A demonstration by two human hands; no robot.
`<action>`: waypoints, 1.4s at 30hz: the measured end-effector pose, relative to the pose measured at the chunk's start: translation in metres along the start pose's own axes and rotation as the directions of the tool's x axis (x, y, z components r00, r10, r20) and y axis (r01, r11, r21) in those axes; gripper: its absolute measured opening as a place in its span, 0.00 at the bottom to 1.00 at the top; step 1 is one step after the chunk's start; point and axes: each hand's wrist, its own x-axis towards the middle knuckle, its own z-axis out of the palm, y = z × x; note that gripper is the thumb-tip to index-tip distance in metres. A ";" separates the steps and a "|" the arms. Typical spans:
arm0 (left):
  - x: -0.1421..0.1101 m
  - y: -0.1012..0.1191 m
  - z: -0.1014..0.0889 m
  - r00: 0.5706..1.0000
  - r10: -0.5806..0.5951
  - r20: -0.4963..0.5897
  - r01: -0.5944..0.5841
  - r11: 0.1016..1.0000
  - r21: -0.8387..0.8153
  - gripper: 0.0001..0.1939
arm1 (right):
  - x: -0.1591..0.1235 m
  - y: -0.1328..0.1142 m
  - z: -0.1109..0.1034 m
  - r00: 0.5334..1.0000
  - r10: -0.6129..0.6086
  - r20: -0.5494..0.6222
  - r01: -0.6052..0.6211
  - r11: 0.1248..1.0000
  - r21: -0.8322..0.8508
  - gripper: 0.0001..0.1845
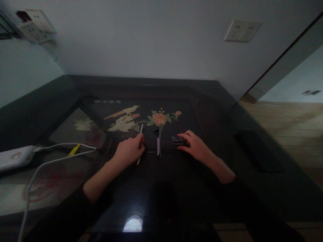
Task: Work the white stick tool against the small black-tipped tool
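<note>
My left hand is closed around a slim, pale stick with a dark head, its thin lower end poking out below the fingers. Just right of it on the dark glossy tabletop lies a slender black-and-silver tool with an angled black head, razor-like in shape. Farther right, my right hand grips a small, shiny black block between thumb and fingers. The block appears to touch or nearly touch the tabletop; its exact kind is too dark to make out.
A white device with a white cable and yellow tag occupies the left side. A flat dark rectangle lies at right. Bird and flower pictures decorate the tabletop. Wall sockets are behind.
</note>
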 end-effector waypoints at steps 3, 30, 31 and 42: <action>0.003 -0.002 0.002 0.999 -0.027 -0.027 0.027 1.000 -0.010 0.09 | 0.000 0.000 0.000 1.000 0.001 0.000 -0.001 1.000 0.002 0.24; 0.008 -0.011 0.004 0.996 -0.025 -0.083 0.017 0.995 -0.097 0.08 | 0.000 -0.002 -0.001 0.997 0.044 -0.069 -0.042 0.999 0.024 0.26; 0.008 -0.011 0.003 0.994 -0.023 -0.105 0.011 0.993 -0.114 0.08 | -0.001 -0.003 -0.003 0.995 0.046 -0.087 -0.044 0.999 0.025 0.25; -0.028 0.035 0.017 0.789 0.478 -0.387 -0.610 0.532 -0.587 0.19 | -0.024 -0.058 0.005 0.962 -0.053 -0.268 0.168 0.887 0.430 0.16</action>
